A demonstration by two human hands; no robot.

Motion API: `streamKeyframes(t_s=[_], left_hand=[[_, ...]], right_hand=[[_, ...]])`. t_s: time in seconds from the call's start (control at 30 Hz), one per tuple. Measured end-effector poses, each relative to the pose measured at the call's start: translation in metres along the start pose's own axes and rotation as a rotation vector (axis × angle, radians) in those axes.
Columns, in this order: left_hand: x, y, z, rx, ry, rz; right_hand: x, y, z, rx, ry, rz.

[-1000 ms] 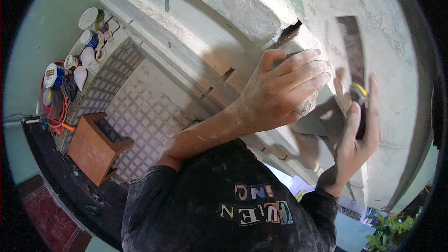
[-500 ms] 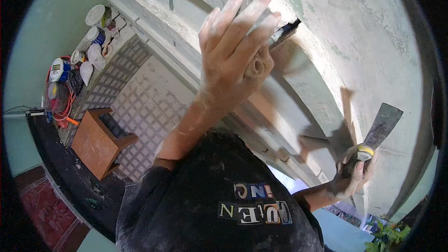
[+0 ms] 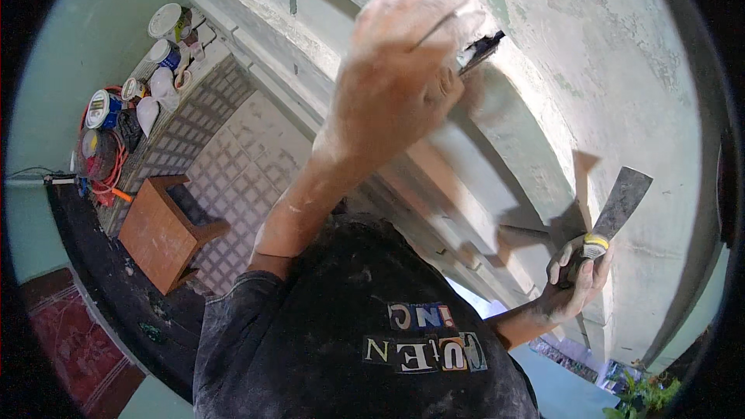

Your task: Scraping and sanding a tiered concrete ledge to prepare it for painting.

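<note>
My left hand (image 3: 396, 77), dusted white and smeared by motion, is raised to the bright curved edge of the plastered wall (image 3: 621, 54). Its fingers point up, and whether anything is in them is not clear. Just right of its fingertips shows a small dark piece (image 3: 484, 48), its kind not clear. Lower right, my right hand (image 3: 576, 283) is closed round the handle of a putty knife (image 3: 623, 200). The grey blade points up and right, beside the wall, and a yellow band circles the handle's top.
An orange-brown stool (image 3: 159, 231) stands on the patterned tile floor (image 3: 248, 143) at left. Along the ledge behind it are tubs (image 3: 102, 110), bags and an orange cord. Pale stepped ledges (image 3: 318, 46) run behind my left arm. Green plants (image 3: 648, 396) show at lower right.
My left hand has shifted slightly and its fingers are now blurred. The putty knife has moved a little left with my right hand, and its blade is turned slightly.
</note>
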State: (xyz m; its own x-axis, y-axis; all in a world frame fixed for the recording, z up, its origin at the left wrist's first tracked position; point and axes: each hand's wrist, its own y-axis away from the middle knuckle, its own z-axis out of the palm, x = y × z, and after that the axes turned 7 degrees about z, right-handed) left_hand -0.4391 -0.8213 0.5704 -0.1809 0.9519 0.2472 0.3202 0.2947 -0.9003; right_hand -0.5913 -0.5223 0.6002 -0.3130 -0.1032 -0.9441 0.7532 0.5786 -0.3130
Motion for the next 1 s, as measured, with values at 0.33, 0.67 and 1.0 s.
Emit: streamKeyframes(t_s=[0.33, 0.67, 1.0], left_hand=[[-0.001, 0.011, 0.005, 0.064, 0.326, 0.087], [0.033, 0.042, -0.011, 0.011, 0.631, -0.523], [0.066, 0.041, -0.021, -0.085, 0.396, -0.560]], right_hand=[[0.032, 0.010, 0.027, -0.220, 0.224, 0.209], [0.021, 0.000, 0.114, -0.464, 0.091, 0.366], [0.073, 0.014, 0.157, -0.460, 0.054, 0.015]])
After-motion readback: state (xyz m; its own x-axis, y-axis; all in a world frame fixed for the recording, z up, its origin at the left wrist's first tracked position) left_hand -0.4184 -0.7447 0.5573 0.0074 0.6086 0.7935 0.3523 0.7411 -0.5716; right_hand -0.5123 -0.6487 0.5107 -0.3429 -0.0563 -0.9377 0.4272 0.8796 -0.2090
